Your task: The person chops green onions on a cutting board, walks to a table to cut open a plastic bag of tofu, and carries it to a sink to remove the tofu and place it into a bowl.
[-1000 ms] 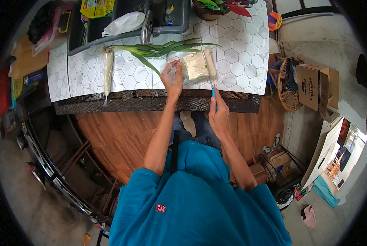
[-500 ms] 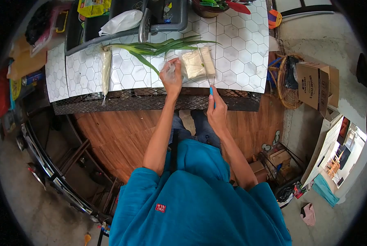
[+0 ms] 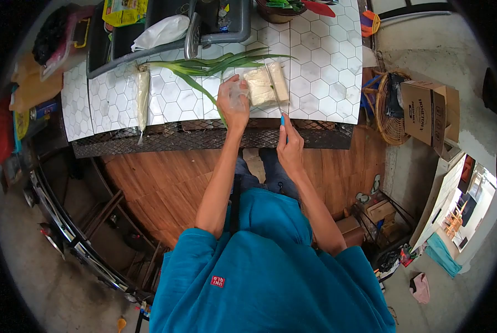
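Note:
My right hand [image 3: 290,145] is closed round the blue handle of a knife [image 3: 274,89], whose thin blade lies over the right part of a pale block [image 3: 261,87] that looks like tofu. At the block's left side, my left hand [image 3: 234,103] is curled round a clear plastic bag [image 3: 239,95]. Long green leaves [image 3: 204,67] stretch across the tiled table [image 3: 176,102] behind both hands. Further left lies a pale, long item in a clear wrapper [image 3: 143,100].
A dark sink tray [image 3: 226,37] with a white bag [image 3: 160,33] and a yellow packet [image 3: 124,12] stands at the back left. A plant pot [image 3: 278,13] is at the back. A cardboard box [image 3: 424,114] and a wicker basket [image 3: 390,125] are at the right.
The knife and my right hand have moved slightly left and toward me. My left hand has shifted a little with its fingers raised higher beside the block.

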Action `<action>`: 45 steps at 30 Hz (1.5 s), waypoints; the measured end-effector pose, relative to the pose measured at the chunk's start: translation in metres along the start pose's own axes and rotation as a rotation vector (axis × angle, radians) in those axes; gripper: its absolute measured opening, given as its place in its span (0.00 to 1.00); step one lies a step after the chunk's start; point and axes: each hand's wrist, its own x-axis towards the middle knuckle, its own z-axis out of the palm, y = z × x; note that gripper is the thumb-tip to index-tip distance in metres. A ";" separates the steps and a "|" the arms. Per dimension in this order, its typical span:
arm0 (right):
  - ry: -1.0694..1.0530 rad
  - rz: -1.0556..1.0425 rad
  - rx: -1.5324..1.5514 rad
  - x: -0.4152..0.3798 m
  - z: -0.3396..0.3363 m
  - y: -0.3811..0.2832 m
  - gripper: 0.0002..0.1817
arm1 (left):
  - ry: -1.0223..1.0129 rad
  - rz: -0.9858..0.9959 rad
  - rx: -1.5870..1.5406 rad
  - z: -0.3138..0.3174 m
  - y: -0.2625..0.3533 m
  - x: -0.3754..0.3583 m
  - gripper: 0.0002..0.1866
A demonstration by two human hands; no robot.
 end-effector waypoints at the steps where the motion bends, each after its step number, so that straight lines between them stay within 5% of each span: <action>1: -0.004 0.003 -0.008 0.000 0.000 0.000 0.19 | 0.006 0.016 0.009 0.001 -0.004 -0.001 0.21; 20: 0.049 -0.019 -0.120 0.001 0.018 0.013 0.20 | -0.025 -0.249 -0.121 -0.001 0.016 -0.010 0.29; 23: 0.056 -0.022 -0.140 -0.001 0.018 0.012 0.20 | -0.042 -0.248 -0.087 -0.004 0.017 -0.010 0.28; 25: 0.063 -0.006 -0.140 0.000 0.018 0.009 0.20 | 0.002 -0.195 -0.072 -0.002 0.022 -0.006 0.20; 29: 0.052 -0.007 -0.158 0.007 0.025 0.012 0.20 | 0.034 -0.079 -0.025 -0.001 0.013 -0.007 0.21; 31: 0.066 -0.006 -0.172 0.007 0.029 0.011 0.20 | 0.017 -0.103 0.102 -0.001 0.003 -0.010 0.30; 45: 0.049 -0.009 -0.158 -0.003 0.025 0.018 0.20 | 0.005 -0.181 -0.086 -0.012 -0.007 -0.013 0.23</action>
